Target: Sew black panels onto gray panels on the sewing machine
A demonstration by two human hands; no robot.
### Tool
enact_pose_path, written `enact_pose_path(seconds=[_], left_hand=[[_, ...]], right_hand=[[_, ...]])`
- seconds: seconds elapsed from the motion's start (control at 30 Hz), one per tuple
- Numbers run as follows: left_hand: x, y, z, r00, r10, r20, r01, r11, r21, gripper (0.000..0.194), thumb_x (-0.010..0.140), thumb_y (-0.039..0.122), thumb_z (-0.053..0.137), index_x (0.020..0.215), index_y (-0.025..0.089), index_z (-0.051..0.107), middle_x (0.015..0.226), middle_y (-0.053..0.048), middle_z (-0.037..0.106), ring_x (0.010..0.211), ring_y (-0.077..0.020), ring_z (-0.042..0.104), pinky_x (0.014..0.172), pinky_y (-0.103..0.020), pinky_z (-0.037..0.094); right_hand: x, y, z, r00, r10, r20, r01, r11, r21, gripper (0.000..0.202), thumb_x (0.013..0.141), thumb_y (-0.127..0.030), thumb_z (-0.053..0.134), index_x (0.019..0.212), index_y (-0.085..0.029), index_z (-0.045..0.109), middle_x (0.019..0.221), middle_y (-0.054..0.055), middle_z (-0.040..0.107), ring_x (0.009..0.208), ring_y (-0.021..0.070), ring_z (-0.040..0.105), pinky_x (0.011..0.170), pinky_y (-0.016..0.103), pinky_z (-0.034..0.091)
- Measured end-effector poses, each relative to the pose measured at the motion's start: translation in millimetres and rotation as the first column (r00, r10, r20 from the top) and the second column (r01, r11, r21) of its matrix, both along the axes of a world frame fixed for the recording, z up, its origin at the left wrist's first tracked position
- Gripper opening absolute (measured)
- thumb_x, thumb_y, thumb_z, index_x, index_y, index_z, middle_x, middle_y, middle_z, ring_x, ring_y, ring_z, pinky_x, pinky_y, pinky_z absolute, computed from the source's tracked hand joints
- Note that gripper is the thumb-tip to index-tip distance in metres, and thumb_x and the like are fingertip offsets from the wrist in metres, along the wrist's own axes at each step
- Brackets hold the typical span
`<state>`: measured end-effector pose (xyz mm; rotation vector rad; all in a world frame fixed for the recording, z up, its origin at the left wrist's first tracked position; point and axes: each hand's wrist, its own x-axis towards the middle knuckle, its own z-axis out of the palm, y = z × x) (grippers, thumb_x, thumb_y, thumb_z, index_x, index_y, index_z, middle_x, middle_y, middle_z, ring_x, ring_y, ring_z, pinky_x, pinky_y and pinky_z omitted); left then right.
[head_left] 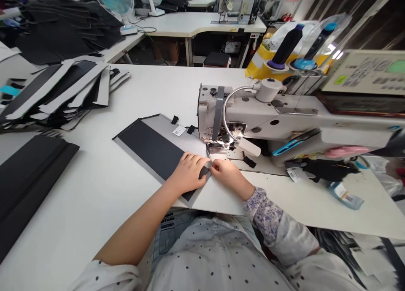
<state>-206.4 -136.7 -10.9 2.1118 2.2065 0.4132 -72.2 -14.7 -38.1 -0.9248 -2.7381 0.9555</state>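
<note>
A flat grey and black fabric panel lies slanted on the white table, its right edge near the needle area of the sewing machine. My left hand rests on the panel's right end, fingers bent over the black strip. Just right of it, my right hand is closed in a pinch at the panel's edge, below the presser foot; a thin dark strip runs up from there. A white label and small black tabs sit along the panel's far edge.
Stacked black and grey pieces stand at the left, with a dark pile nearer me. Thread cones rise behind the machine. Scissors or a blue-handled tool, black scraps and a blue packet are at the right.
</note>
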Motion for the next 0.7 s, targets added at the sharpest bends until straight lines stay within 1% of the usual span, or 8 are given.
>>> enact_pose_path(seconds=[0.13,0.23,0.3,0.37,0.47,0.6,0.7], left_hand=[[3,6,-1.8,0.999,-0.013,-0.035,0.013,1.0,-0.009,0.041,0.077,0.023,0.056,0.119,0.023,0.053,0.103,-0.007,0.062,0.104,-0.0246,0.055,0.112,-0.051,0.023],[2,7,-5.9,1.0,-0.011,-0.01,0.011,1.0,0.004,0.041,0.078,0.023,0.056,0.119,0.022,0.054,0.105,-0.007,0.062,0.104,-0.0248,0.054,0.109,-0.049,0.028],[1,6,-9.7,1.0,-0.022,0.012,0.022,1.0,0.023,0.042,0.081,0.023,0.052,0.123,0.022,0.054,0.108,-0.008,0.061,0.104,-0.0246,0.053,0.104,-0.045,0.034],[0,4,-14.1,0.999,-0.048,0.024,0.047,0.998,0.031,0.04,0.086,0.021,0.047,0.125,0.023,0.054,0.108,-0.008,0.061,0.103,-0.0239,0.053,0.099,-0.042,0.039],[-5,3,-21.0,0.997,-0.062,0.037,0.062,0.998,0.021,0.037,0.089,0.015,0.041,0.119,0.024,0.061,0.104,-0.007,0.063,0.101,-0.0223,0.054,0.094,-0.04,0.044],[-14,8,-27.3,0.998,-0.039,0.058,0.036,0.998,0.048,0.034,0.087,0.011,0.042,0.109,0.023,0.065,0.103,-0.006,0.065,0.102,-0.021,0.056,0.09,-0.038,0.047],[-21,15,-27.3,0.998,-0.022,0.059,0.018,0.998,0.067,0.032,0.085,0.007,0.043,0.102,0.022,0.066,0.104,-0.005,0.065,0.1,-0.0199,0.057,0.09,-0.036,0.048]], right_hand=[[1,1,-2.8,1.0,0.012,0.011,-0.012,1.0,0.012,0.019,0.082,-0.023,0.054,0.063,-0.02,0.053,0.057,-0.003,0.053,0.053,0.0105,0.044,0.048,0.024,0.026],[3,-3,-4.3,1.0,0.014,0.004,-0.014,0.999,0.04,0.019,0.084,-0.023,0.053,0.065,-0.02,0.054,0.058,-0.003,0.054,0.054,0.0108,0.045,0.05,0.024,0.028],[5,-8,-6.3,1.0,0.022,-0.022,-0.019,0.994,0.11,0.017,0.086,-0.023,0.053,0.069,-0.02,0.056,0.063,-0.002,0.056,0.058,0.0115,0.048,0.052,0.024,0.03],[8,-15,-9.6,0.998,0.043,-0.05,-0.031,0.977,0.213,0.018,0.09,-0.025,0.051,0.076,-0.019,0.06,0.07,0.001,0.059,0.063,0.0125,0.051,0.055,0.024,0.032],[11,-21,-15.3,0.995,0.093,-0.047,-0.072,0.939,0.336,0.027,0.096,-0.03,0.047,0.079,-0.019,0.065,0.074,0.004,0.059,0.067,0.0141,0.053,0.058,0.026,0.034],[7,-18,-18.9,0.986,0.147,-0.075,-0.106,0.915,0.39,0.032,0.097,-0.032,0.046,0.079,-0.019,0.068,0.076,0.005,0.059,0.071,0.0156,0.054,0.065,0.027,0.038],[2,-10,-18.3,0.976,0.174,-0.13,-0.106,0.904,0.415,0.03,0.097,-0.031,0.045,0.089,-0.018,0.071,0.079,0.006,0.06,0.075,0.017,0.054,0.072,0.029,0.041]])
